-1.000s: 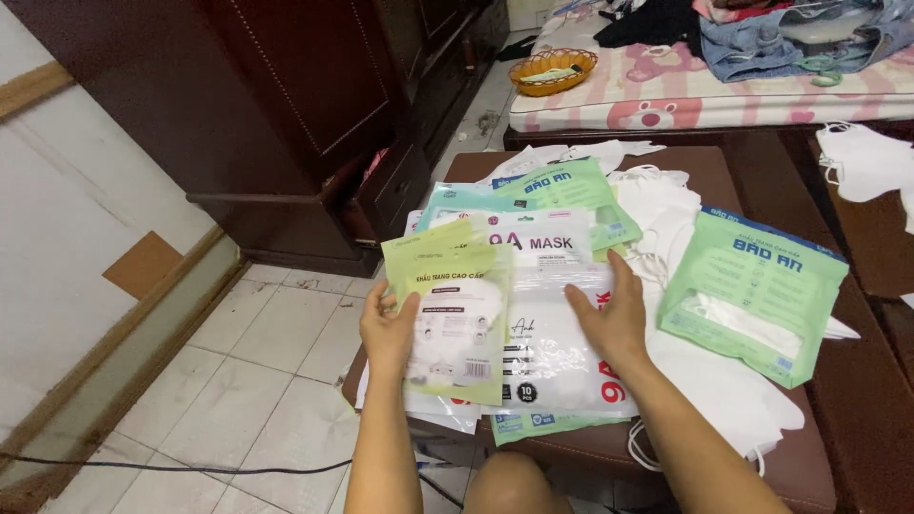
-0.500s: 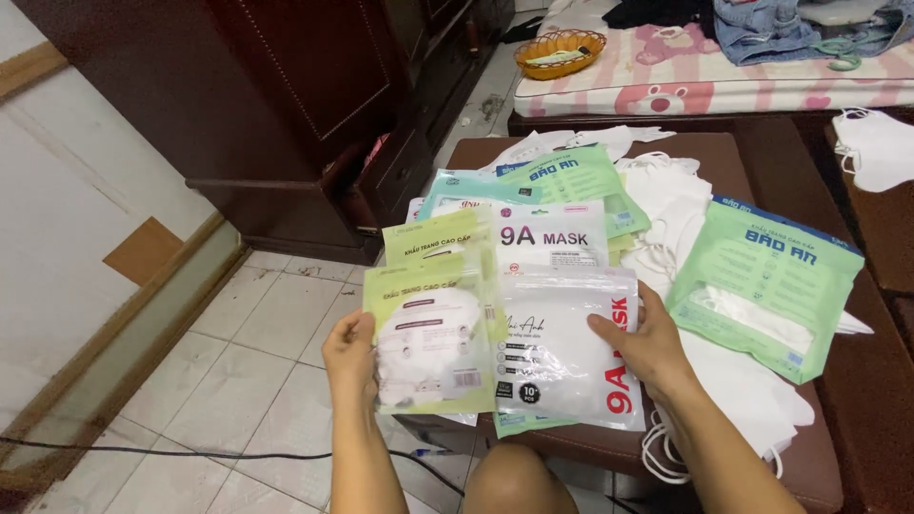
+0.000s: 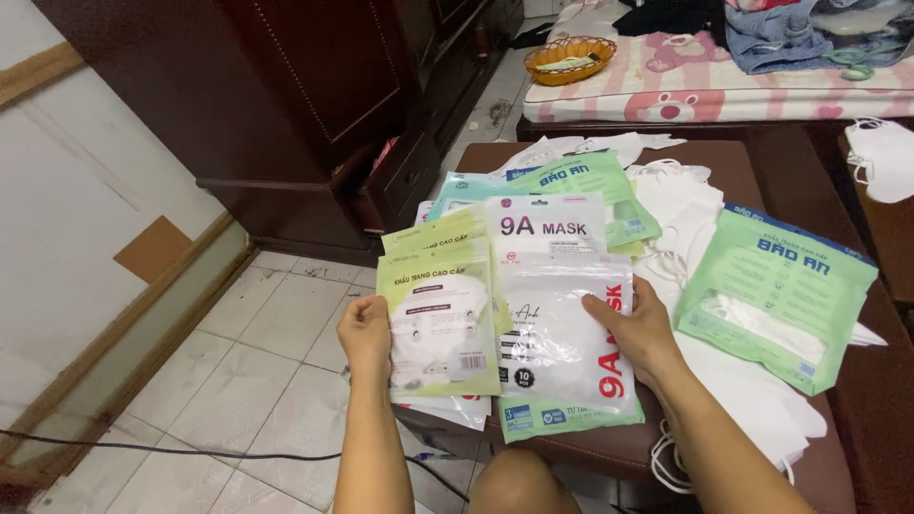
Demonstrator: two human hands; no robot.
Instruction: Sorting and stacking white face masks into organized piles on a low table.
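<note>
While both hands grip a fanned stack of mask packets at the front edge of the desk, the parts read as follows.

Left hand: closed on the left edge of the pale yellow-green mask packet, thumb on its face, fingers hidden behind.

Right hand: holding the right edge of the clear-and-white mask packet, thumb laid across its front.

Stack: the yellow-green packet overlaps the clear-and-white one on the left; a second yellow-green packet shows just above it, and green-edged packets show beneath and behind.

Desk: dark brown wood, carrying the packets.

Green mask packet: lies flat to the right of the right hand, on loose white face masks spread over the desk.

Teal-green packets: fanned behind the held stack.

Bed: pink patterned sheet beyond the desk, bearing a woven orange basket and piled clothes.

Cabinet: dark wood, left of the desk.

Floor: pale tiles, with a black cable crossing.
</note>
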